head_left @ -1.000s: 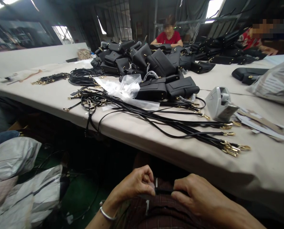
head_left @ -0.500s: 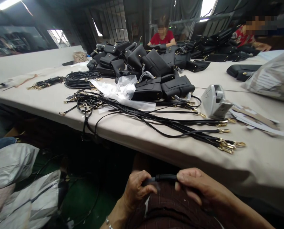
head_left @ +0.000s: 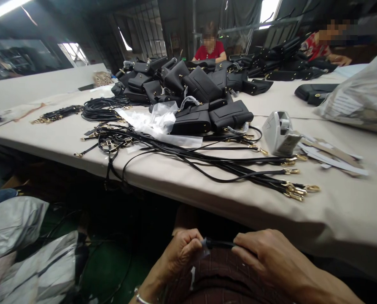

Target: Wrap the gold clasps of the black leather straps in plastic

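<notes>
Just above your lap, as the head view shows it, a short length of black strap (head_left: 222,244) bridges the gap between your two hands, below the near edge of the bench (head_left: 343,207). Your left hand (head_left: 187,251) is curled into a loose fist, thumb clamped on a scrap of translucent film (head_left: 205,250) at the strap's left end; you cannot tell whether those fingers also grip the strap itself. Your right hand (head_left: 264,253) pinches the strap between thumb and fingers, back of the hand upward, and its grasp hides how the strap runs on from there. The exposed piece lies with its long axis left to right, nearly level, dipping slightly toward your right. Its dark surface is hard to make out against the shadow under the bench and your dark brown garment (head_left: 235,283). The bangle (head_left: 139,295) on your left wrist is cut off by the bottom edge. Ahead on the bench, a bundle of black straps (head_left: 172,147) stretches with gold snap hooks (head_left: 293,194) pointing right; the heap of black handbags (head_left: 204,84) behind partly overlaps itself.
</notes>
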The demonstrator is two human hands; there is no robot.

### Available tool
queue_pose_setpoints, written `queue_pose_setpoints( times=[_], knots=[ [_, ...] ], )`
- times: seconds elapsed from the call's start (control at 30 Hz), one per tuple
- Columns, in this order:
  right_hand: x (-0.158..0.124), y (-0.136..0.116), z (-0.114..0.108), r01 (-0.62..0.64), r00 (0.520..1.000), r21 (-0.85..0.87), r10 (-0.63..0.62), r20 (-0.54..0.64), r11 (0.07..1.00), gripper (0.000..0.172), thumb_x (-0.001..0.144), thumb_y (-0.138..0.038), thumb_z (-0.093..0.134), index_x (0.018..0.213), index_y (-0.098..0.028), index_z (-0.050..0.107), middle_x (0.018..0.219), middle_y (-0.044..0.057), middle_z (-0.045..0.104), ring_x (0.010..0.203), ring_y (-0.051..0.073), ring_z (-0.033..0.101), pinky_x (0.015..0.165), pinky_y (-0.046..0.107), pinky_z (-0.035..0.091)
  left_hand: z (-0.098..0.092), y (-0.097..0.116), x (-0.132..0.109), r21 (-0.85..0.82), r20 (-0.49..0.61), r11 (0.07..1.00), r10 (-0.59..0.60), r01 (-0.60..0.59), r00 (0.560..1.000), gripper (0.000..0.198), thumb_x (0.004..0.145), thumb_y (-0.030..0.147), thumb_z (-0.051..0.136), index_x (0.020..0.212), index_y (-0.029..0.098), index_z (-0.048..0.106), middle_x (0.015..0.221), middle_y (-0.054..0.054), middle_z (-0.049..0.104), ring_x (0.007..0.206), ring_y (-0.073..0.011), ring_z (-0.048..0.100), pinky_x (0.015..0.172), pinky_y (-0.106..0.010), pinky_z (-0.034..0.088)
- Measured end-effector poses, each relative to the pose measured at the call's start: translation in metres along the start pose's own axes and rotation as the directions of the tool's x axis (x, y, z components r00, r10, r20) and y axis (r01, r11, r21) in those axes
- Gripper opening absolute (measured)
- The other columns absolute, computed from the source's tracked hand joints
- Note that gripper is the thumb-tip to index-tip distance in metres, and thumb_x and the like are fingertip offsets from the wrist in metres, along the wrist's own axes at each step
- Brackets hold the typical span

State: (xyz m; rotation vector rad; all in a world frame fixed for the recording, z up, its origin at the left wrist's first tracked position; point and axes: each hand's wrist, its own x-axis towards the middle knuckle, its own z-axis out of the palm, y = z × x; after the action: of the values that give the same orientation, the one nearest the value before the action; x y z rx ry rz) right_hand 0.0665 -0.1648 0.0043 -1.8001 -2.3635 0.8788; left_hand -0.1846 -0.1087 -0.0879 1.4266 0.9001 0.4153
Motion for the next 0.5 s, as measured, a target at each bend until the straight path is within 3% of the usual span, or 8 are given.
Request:
queue_pose_setpoints(
  times=[0.17, 0.27, 0.4, 0.5],
  knots=[
    [-0.001, 0.001, 0.002, 0.082, 0.996, -0.188, -0.085, -0.007, 0.979, 0.032, 0.102, -0.031, 0.039, 0.085, -0.021, 0.065, 0.080, 0.004, 0.071, 0.070, 0.021, 0.068, 0.058, 0.031, 0.026, 0.000, 0.008, -0.001, -0.064, 0.143, 0.985, -0.147, 0.157, 0.979, 0.065, 0.081, 0.079, 0.044, 0.073, 0.016, 0.056, 0.052, 0.002, 0.054, 0.039, -0.0089, 0.042, 0.039, -0.019, 0.025],
    [-0.002, -0.003, 0.003, 0.084, 0.996, -0.199, -0.085, 0.002, 0.976, 0.031, 0.101, -0.030, 0.041, 0.085, -0.020, 0.066, 0.080, 0.005, 0.072, 0.068, 0.021, 0.067, 0.057, 0.030, 0.026, 0.000, 0.011, 0.000, -0.042, 0.110, 0.987, -0.151, 0.156, 0.982, 0.052, 0.085, 0.066, 0.052, 0.074, 0.016, 0.057, 0.054, 0.003, 0.053, 0.043, -0.0088, 0.043, 0.042, -0.019, 0.028],
    [-0.002, -0.012, 0.005, 0.052, 0.999, 0.048, -0.052, 0.010, 0.997, 0.028, 0.096, -0.031, 0.048, 0.078, -0.021, 0.067, 0.074, 0.001, 0.072, 0.063, 0.015, 0.062, 0.057, 0.027, 0.029, 0.005, 0.016, 0.004, 0.103, -0.004, 0.994, -0.023, 0.023, 1.000, 0.029, 0.083, 0.039, 0.060, 0.070, 0.014, 0.065, 0.058, 0.004, 0.050, 0.054, -0.0090, 0.040, 0.050, -0.020, 0.030],
    [0.006, -0.013, 0.013, -0.031, 0.998, 0.375, 0.010, 0.057, 0.927, 0.027, 0.091, -0.028, 0.051, 0.071, -0.018, 0.066, 0.066, -0.001, 0.067, 0.060, 0.011, 0.055, 0.055, 0.023, 0.030, 0.013, 0.016, 0.007, 0.154, -0.023, 0.986, 0.071, -0.067, 0.997, 0.025, 0.084, 0.034, 0.061, 0.069, 0.014, 0.067, 0.059, 0.002, 0.055, 0.055, -0.0102, 0.045, 0.052, -0.021, 0.033]
  ],
)
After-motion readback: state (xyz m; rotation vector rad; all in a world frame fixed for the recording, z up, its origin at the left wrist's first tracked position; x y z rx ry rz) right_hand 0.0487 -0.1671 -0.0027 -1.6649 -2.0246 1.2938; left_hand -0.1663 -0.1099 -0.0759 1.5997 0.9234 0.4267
